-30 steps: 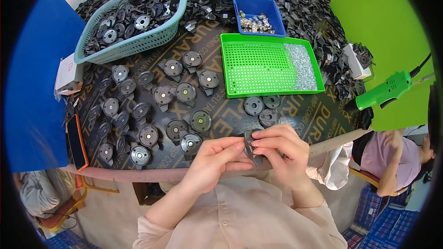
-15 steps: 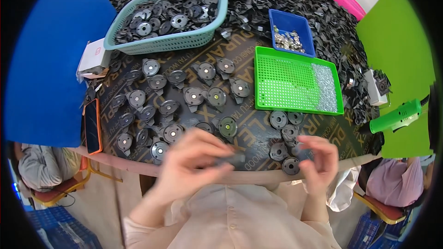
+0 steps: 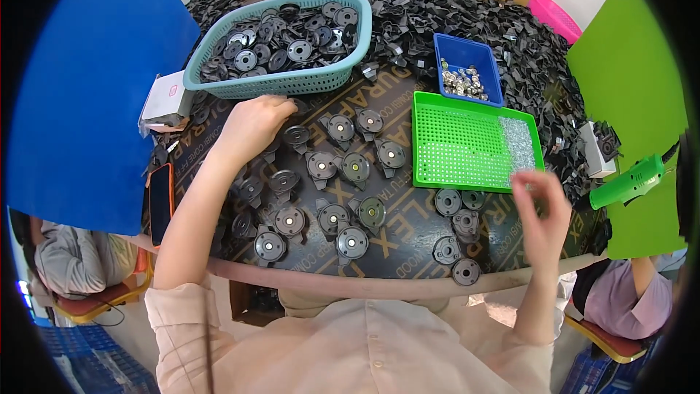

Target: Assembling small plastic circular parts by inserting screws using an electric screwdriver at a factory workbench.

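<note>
My left hand (image 3: 259, 122) reaches out to the near side of the teal basket (image 3: 281, 87), fingers pinched on a black disc-shaped part (image 3: 300, 106) that the fingertips partly cover. Several like parts with silvery centres, such as one assembled disc (image 3: 352, 243), lie in rows beneath and right of that arm. Blurred by motion, my right hand (image 3: 543, 211) hovers at the near right corner of the green perforated tray (image 3: 467, 137), close to small silvery screws (image 3: 518, 142). Its thumb and fingers curl together; what they hold, if anything, cannot be made out.
Plain black discs (image 3: 465, 271) stand near the table's front edge. A blue bin (image 3: 496, 87) holds small metal pieces. Black parts (image 3: 467, 11) heap along the back. A green power screwdriver (image 3: 627, 184) lies at right, a phone (image 3: 161, 204) at left. People sit on both sides.
My left hand has left a part among the front rows and moved far and left to the basket. My right hand has risen from the plain discs to the green tray. The view has shifted slightly.
</note>
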The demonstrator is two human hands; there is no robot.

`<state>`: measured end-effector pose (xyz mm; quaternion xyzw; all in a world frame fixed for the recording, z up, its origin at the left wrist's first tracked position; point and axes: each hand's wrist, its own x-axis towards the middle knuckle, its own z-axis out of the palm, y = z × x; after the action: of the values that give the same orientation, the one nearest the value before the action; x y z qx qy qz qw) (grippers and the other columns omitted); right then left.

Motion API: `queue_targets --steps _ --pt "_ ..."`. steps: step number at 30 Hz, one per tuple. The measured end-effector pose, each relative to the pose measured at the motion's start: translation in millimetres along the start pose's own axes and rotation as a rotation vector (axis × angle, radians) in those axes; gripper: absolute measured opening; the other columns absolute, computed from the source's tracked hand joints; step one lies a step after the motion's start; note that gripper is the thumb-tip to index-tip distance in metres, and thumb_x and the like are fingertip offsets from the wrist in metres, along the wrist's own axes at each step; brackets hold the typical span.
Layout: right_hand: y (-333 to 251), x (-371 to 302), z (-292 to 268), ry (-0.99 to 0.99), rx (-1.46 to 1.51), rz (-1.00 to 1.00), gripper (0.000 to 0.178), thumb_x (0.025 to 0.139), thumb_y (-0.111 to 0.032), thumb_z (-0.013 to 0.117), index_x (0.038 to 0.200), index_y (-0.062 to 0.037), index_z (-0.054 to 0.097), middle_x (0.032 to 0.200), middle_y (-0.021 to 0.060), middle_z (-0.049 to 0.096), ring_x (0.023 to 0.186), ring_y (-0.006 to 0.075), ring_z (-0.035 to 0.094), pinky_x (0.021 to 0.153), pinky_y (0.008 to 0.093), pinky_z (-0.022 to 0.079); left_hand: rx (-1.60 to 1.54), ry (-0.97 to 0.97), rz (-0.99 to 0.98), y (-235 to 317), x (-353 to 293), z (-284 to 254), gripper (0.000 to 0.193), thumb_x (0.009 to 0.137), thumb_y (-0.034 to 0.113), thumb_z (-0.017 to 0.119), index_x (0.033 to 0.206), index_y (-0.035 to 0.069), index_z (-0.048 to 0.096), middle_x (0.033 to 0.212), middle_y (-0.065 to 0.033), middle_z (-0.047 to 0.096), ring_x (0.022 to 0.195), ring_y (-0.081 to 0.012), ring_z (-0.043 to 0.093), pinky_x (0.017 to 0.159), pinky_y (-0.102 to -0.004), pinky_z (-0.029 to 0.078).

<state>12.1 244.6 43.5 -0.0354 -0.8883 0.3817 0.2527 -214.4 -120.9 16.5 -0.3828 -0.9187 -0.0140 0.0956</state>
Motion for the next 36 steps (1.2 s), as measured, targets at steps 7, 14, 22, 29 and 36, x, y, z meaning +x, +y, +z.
queue_targets --steps 7,14,22,29,36 --pt "61 171 52 -0.283 -0.381 -0.183 0.026 0.088 -0.012 0.065 0.112 -0.0023 0.065 0.107 0.0136 0.069 0.099 0.0267 0.066 0.086 0.0350 0.051 -0.042 0.096 0.063 18 -9 -29 0.040 0.076 -0.008 0.054 0.113 0.004 0.065 0.119 -0.0117 0.065 0.110 -0.0298 0.061 0.097 -0.0381 0.049" --pt "95 206 100 -0.556 -0.467 0.014 0.032 0.080 -0.018 0.072 0.110 -0.0063 0.070 0.100 0.0199 0.069 0.095 0.0331 0.066 0.084 0.0391 0.052 -0.454 0.137 0.176 140 -44 -49 0.042 0.071 -0.002 0.059 0.112 0.005 0.064 0.113 -0.0128 0.065 0.108 -0.0298 0.061 0.091 -0.0381 0.051" --pt "84 195 96 -0.315 -0.428 -0.154 0.011 0.073 -0.009 0.074 0.080 -0.0005 0.071 0.079 0.0151 0.070 0.073 0.0262 0.069 0.067 0.0352 0.052 -0.395 0.084 0.367 263 -50 6 0.051 0.079 0.012 0.056 0.128 -0.002 0.052 0.141 -0.0205 0.046 0.129 -0.0333 0.046 0.105 -0.0419 0.040" --pt "85 193 81 -0.105 -0.335 -0.138 0.012 0.074 -0.004 0.074 0.085 -0.0005 0.071 0.076 0.0122 0.070 0.069 0.0212 0.068 0.065 0.0324 0.053 -0.513 0.063 0.268 274 -42 12 0.046 0.080 0.009 0.060 0.123 -0.005 0.054 0.134 -0.0181 0.050 0.112 -0.0319 0.053 0.095 -0.0342 0.047" --pt "33 158 50 -0.030 0.044 0.083 0.010 0.078 -0.001 0.071 0.088 -0.0007 0.069 0.076 0.0069 0.071 0.068 0.0127 0.066 0.065 0.0272 0.053 -0.795 -0.022 0.099 254 -38 -8 0.033 0.075 0.005 0.073 0.104 -0.002 0.057 0.105 -0.0128 0.066 0.092 -0.0236 0.062 0.067 -0.0302 0.051"
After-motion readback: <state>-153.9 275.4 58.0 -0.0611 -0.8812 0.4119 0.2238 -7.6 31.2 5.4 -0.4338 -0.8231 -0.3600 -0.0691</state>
